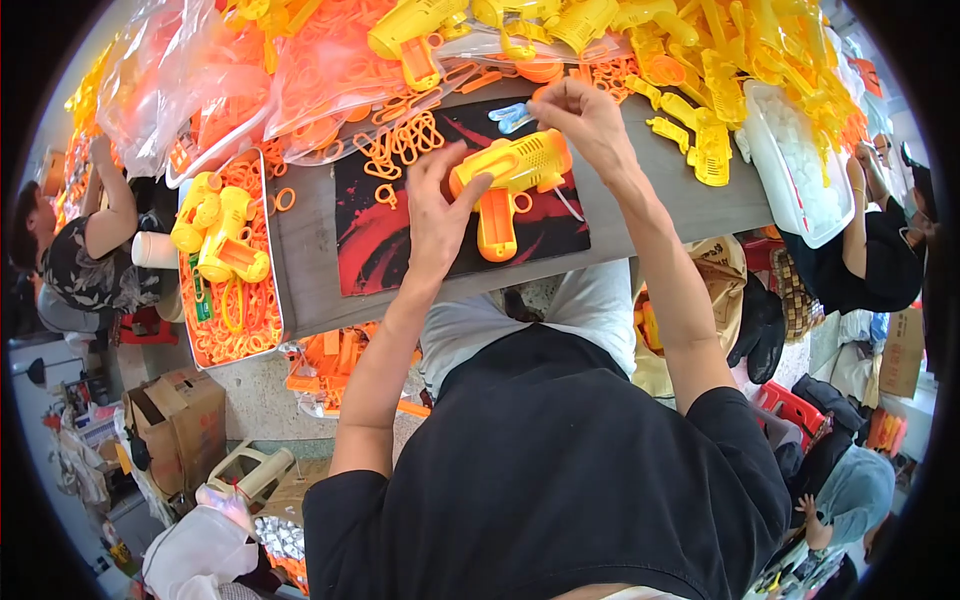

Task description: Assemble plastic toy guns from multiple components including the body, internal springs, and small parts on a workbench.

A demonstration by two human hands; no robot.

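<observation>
A yellow toy gun with an orange panel in its grip lies on a black and red mat in front of me. My left hand grips its left end, the thumb over the yellow body. Above its right end is my right hand, thumb and fingers pinched together; whatever they hold is too small to make out. A light blue clear piece lies at the mat's top edge, just left of the right fingertips. A thin white strip hangs below the gun's right end.
Orange rings and links lie left of the mat. A tray of orange parts, with yellow guns on top, stands at left. Yellow shells pile up at back right, beside a white tub of clear pieces. Other people work at both sides.
</observation>
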